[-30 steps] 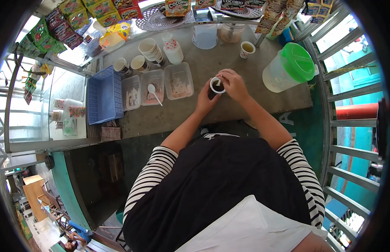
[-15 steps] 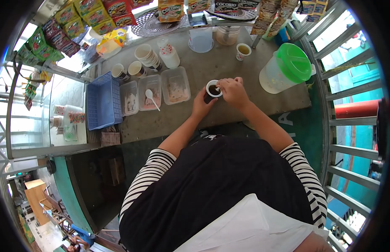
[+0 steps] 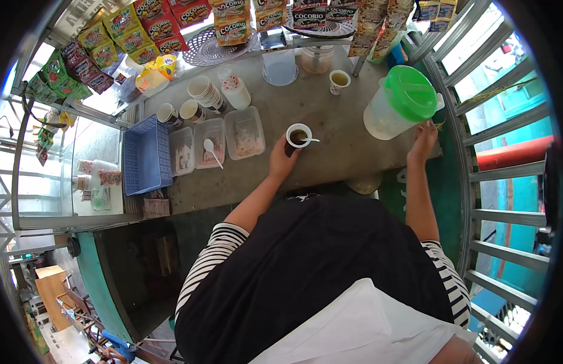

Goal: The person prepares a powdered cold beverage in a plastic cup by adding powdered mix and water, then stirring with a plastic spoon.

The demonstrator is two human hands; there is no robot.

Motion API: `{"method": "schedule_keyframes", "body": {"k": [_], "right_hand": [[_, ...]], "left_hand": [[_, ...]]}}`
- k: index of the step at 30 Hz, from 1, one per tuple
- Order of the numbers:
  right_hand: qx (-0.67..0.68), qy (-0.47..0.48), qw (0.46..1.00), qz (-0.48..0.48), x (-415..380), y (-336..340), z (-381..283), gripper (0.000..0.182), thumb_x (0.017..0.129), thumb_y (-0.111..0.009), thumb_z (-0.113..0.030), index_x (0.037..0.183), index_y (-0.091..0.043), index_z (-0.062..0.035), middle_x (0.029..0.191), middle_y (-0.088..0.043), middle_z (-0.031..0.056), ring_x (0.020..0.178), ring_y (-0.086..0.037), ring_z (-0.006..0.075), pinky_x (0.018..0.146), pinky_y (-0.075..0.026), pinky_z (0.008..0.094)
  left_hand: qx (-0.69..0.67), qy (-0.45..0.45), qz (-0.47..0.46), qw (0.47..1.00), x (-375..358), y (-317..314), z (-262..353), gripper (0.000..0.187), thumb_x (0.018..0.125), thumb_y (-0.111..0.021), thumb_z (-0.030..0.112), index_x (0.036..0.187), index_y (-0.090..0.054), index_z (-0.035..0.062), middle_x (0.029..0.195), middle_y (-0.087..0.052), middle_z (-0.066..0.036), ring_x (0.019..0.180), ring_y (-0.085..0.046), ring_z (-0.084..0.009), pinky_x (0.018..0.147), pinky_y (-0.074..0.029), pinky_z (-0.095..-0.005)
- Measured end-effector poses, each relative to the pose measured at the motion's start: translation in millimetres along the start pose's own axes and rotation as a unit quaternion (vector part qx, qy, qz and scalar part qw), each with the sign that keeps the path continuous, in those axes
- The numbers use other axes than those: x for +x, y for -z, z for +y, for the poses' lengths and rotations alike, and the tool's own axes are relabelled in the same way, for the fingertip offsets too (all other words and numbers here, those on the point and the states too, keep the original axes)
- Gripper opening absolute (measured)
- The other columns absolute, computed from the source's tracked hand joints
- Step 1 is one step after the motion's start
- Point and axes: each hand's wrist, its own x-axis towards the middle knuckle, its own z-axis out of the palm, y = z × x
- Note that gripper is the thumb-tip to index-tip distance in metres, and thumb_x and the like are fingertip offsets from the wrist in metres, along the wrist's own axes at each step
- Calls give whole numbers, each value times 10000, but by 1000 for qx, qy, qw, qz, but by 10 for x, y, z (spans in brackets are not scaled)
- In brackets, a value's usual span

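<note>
My left hand (image 3: 284, 156) is wrapped around a paper cup (image 3: 291, 145) of dark liquid on the counter. A white plastic spoon (image 3: 310, 140) leans in this cup, its handle sticking out over the right rim. At the right, my right hand (image 3: 422, 141) is at the handle side of a clear plastic pitcher (image 3: 381, 116) with a green lid (image 3: 411, 92). Its fingers look curled there, partly hidden. The pitcher stands upright on the counter. Another paper cup (image 3: 336, 89), holding a yellowish drink, stands behind, between the pitcher and the held cup.
Three clear plastic tubs (image 3: 245, 150) sit left of the cup, with a white spoon (image 3: 212, 153) in the middle one. Behind them are stacked paper cups (image 3: 204, 91) and a white bottle (image 3: 236, 96). A blue basket (image 3: 149, 161) stands farther left. Snack packets (image 3: 233, 30) hang overhead.
My right hand has let go of the spoon in the held cup and moved right to the pitcher. The spoon now rests against the rim. My left hand still holds the cup.
</note>
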Motion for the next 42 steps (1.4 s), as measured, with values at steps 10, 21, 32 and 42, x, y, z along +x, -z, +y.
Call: {"method": "schedule_keyframes", "body": {"k": [10, 21, 32, 42], "right_hand": [[302, -226, 868, -324, 1134, -130, -298, 518, 1044, -485, -442, 1365, -512, -36, 1178, -665, 90, 1047, -640, 208, 962, -508, 364], [302, -241, 865, -320, 781, -610, -676, 490, 1030, -473, -317, 1400, -534, -2, 1298, -641, 115, 1143, -634, 211, 1007, -487, 351], [250, -186, 869, -385, 6, -902, -1045, 448, 1022, -512, -291, 1366, -587, -14, 1275, -662, 86, 1141, -627, 174, 992, -470, 299], [145, -105, 881, -437, -382, -1151, -1260, 383, 1009, -567, -287, 1292, -666, -49, 1147, -697, 32, 1031, -624, 112, 914, -467, 241]], "left_hand": [[-6, 32, 2, 999, -22, 17, 239, 623, 793, -836, 207, 1327, -568, 29, 1207, -673, -164, 1116, -665, -291, 950, -521, -384], [40, 65, 33, 997, -4, -68, 197, 579, 769, -852, 278, 1244, -626, 36, 1112, -704, -167, 1024, -685, -321, 878, -536, -388], [45, -44, 70, 996, -24, -57, 262, 583, 736, -857, 304, 1228, -637, 79, 1177, -678, -140, 1101, -657, -313, 927, -515, -414], [-11, 24, 48, 999, -61, -46, 217, 635, 734, -834, 298, 1279, -575, 102, 1174, -683, -125, 1102, -662, -319, 923, -522, -414]]}}
